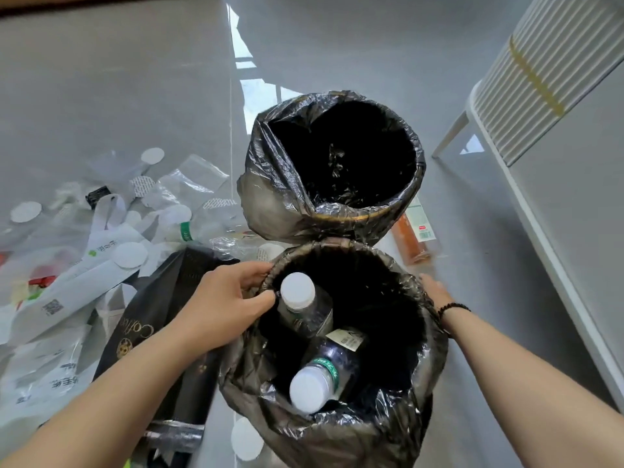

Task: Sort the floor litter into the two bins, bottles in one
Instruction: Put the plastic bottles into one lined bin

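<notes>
- The grey floor [118,79] carries a wide spread of litter [101,231] on the person's left: white plastic bags, clear wrappers, round white lids and a black coffee bag [148,319] lying against the near bin.
- Two bins lined with black bags stand touching, one behind the other. The far bin [334,211] looks empty as far as its dark inside shows; the near bin [337,430] holds two clear bottles.
- An orange bottle [413,238] lies on the floor just right of where the bins meet, its long axis running away from the person, beyond the right hand. Judging by position, the right hand is much nearer to it; the litter pile falls to the left hand.
- The left hand [226,298] grips the left rim of the near bin, fingers curled over the liner edge and thumb inside, beside the bottle with the white cap [299,292].
- The right hand [435,292] rests at the bin's right rim; it is blurred, so whether it pinches the liner cannot be told.
- The second bottle [320,383] leans cap-up toward the near wall.
</notes>
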Demonstrator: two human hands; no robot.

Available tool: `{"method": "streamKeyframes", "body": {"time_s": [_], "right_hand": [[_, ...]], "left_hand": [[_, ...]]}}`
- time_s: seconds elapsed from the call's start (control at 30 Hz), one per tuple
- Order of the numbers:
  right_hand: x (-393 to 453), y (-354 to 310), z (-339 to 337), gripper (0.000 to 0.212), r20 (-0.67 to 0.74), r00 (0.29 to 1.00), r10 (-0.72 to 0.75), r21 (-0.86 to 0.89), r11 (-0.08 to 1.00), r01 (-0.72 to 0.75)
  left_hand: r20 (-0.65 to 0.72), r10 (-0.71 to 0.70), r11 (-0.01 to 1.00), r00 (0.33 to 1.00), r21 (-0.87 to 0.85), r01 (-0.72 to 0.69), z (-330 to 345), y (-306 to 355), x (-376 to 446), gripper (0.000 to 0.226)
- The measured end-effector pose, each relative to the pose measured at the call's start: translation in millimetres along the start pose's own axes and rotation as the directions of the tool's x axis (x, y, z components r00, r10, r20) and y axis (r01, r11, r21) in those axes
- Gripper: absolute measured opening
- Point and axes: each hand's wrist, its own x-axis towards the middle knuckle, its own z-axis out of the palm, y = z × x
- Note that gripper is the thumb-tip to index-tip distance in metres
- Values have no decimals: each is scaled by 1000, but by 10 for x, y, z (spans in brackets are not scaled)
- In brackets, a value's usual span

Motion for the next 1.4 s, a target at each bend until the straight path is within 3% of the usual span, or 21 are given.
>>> {"method": "streamKeyframes", "body": {"time_s": [0.2,0.33,0.53,0.73,0.83,0.93,1.03,1.13,1.23,1.3,1.4], "right_hand": [[114,202,226,37,-38,999,-21,27,999,22],[-338,35,36,34,-62,990,-129,90,987,134],[-982,22,-375,40,-366,904,-222,151,944,293],[-1683,-97,-833,27,-693,668,-271,145,855,498],[-1981,-204,-971,24,-805,459,-376,-7,780,626],[-2284,-330,-1088,27,-836,282,-471,-157,698,699],[-2561,-484,-1155,26,-833,183,-522,-234,633,738],[-2737,-643,-1114,25,-800,105,-591,-314,560,767],[-2677,-754,-972,24,-729,130,-672,-337,518,786],[-2547,-777,-818,26,-642,194,-742,-379,527,760],[-2305,-764,-549,34,-485,291,-825,-525,541,657]], "left_hand": [[-31,-20,994,999,107,23,-7,-57,-4,31],[-17,-75,980,997,184,77,-50,-52,-70,47],[-71,-131,979,989,149,140,-110,137,-101,69],[25,-87,951,996,300,76,-52,351,-218,77],[74,-35,939,997,345,7,-29,393,-341,74],[102,20,912,995,406,-60,-7,336,-526,76],[65,35,858,997,511,-63,17,247,-686,77],[65,279,755,958,602,-260,19,217,-793,63],[169,523,561,835,670,-487,68,221,-842,34],[235,532,494,813,693,-524,167,234,-895,29],[284,443,460,850,742,-488,360,198,-919,31]]}}
